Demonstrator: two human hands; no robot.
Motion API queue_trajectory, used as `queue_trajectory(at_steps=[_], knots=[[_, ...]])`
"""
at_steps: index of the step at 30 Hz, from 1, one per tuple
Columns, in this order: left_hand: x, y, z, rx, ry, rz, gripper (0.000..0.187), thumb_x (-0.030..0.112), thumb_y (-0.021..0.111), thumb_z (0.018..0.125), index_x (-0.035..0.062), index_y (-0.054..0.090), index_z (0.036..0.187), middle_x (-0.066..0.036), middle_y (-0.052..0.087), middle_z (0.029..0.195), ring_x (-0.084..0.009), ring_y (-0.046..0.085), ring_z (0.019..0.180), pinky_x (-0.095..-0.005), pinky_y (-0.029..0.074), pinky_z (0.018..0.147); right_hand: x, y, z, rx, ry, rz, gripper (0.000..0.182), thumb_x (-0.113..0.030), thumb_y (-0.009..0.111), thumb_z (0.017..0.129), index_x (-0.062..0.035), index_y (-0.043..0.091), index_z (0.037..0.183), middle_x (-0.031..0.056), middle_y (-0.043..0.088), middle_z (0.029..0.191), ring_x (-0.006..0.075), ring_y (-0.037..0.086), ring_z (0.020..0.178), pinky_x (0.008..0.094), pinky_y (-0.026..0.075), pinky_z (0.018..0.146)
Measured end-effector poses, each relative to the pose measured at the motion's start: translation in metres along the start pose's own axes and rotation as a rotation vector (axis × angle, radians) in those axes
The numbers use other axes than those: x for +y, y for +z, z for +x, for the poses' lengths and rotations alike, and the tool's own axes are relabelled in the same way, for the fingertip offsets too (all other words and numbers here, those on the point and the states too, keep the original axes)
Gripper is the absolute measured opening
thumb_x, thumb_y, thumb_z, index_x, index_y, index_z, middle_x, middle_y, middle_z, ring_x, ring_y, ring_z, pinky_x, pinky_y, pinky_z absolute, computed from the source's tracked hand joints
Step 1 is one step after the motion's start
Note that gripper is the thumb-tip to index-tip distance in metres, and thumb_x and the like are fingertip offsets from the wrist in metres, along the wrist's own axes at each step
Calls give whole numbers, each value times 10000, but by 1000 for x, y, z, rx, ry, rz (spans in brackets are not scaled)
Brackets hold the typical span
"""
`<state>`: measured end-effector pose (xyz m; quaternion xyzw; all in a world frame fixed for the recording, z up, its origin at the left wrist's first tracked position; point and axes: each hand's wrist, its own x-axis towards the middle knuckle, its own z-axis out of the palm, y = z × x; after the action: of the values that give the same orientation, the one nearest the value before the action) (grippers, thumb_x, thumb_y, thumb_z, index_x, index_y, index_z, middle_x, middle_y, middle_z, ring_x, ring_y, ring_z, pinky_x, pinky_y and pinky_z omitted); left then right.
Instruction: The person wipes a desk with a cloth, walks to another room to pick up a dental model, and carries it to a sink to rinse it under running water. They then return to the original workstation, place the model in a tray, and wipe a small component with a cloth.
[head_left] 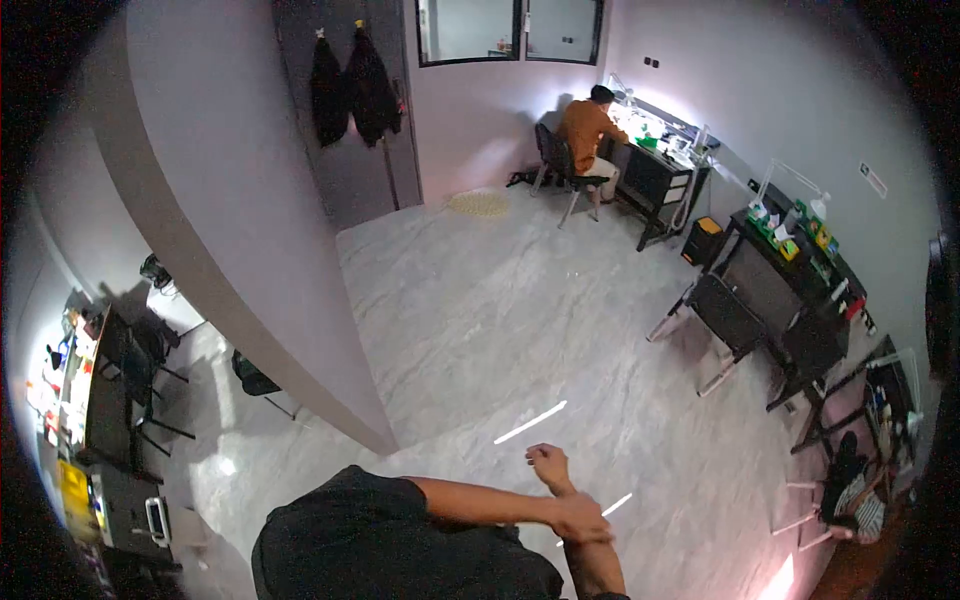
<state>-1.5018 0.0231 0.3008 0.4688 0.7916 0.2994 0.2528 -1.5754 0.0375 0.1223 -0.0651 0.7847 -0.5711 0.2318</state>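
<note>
My left hand reaches across from the left and is wrapped round my right forearm, just below the wrist. Beyond it, my right hand is raised over the grey floor, its fingers curled in, with nothing visible in it. Black cloth of my shirt fills the bottom of the view.
A partition wall stands at left, with a lit desk behind it. A person in orange sits at a bench at the back. Chairs and a cluttered bench line the right. Another person sits at far right.
</note>
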Motion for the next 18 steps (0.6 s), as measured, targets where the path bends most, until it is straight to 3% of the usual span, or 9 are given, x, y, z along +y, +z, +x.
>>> queue_trajectory(at_steps=[1, 3, 4, 6, 10, 12, 16, 18], knots=[[-14, -17, -8, -32, -175, 62, 586, 515, 348, 995, 72, 726, 924, -215, 700, 930, -427, 639, 946, -522, 474, 846, -7, -2, 1, -45, -57, -70, 183, -129, 629, 885, -6, 729, 977, 114, 739, 835, 168, 715, 822, 310, 565, 756], [-52, -32, -27, 134, -286, 210, 594, 514, 353, 1000, 72, 728, 870, -193, 704, 873, -435, 646, 876, -526, 480, 813, -4, -18, 1, -242, -147, 139, 193, -129, 641, 880, -4, 725, 999, 105, 738, 843, 156, 707, 815, 309, 564, 745], [-80, -30, -30, 186, -239, 143, 581, 511, 360, 999, 80, 732, 884, -196, 705, 882, -441, 648, 864, -530, 484, 805, -1, -22, 3, -337, -190, 247, 199, -130, 646, 878, -3, 723, 1011, 101, 737, 848, 150, 704, 812, 309, 563, 740], [-126, -22, -33, 292, -133, 4, 556, 505, 373, 997, 96, 740, 911, -200, 706, 901, -452, 652, 840, -538, 492, 788, 7, -15, 21, -396, -140, 181, 206, -133, 646, 882, 3, 720, 1017, 101, 735, 851, 149, 699, 807, 307, 561, 739], [-90, -60, -35, 180, -330, 98, 514, 479, 391, 991, 106, 744, 1013, -205, 711, 951, -442, 660, 918, -532, 491, 835, 34, 6, 75, -490, -29, 9, 219, -140, 646, 890, 15, 714, 1029, 102, 731, 857, 147, 691, 795, 303, 558, 737], [-119, -24, 5, 350, -65, -7, 498, 486, 409, 973, 71, 674, 902, -201, 701, 872, -424, 666, 815, -553, 490, 741, 19, 8, 98, -466, 12, -63, 225, -150, 649, 896, 18, 710, 1032, 96, 725, 869, 147, 682, 790, 296, 550, 719], [-83, -97, 26, 235, 170, -65, 597, 519, 334, 989, 34, 680, 1007, -239, 696, 881, -480, 649, 841, -563, 487, 797, -74, 0, 136, -344, 103, 38, 238, -175, 644, 924, 18, 691, 1054, 90, 717, 889, 154, 670, 792, 282, 534, 685], [-114, -137, 20, 123, 12, 34, 594, 521, 340, 988, 30, 673, 962, -239, 690, 856, -470, 651, 836, -565, 484, 790, -103, -12, 157, -311, 155, 148, 221, -166, 635, 927, 26, 706, 1009, 103, 724, 871, 167, 679, 763, 285, 542, 680]])
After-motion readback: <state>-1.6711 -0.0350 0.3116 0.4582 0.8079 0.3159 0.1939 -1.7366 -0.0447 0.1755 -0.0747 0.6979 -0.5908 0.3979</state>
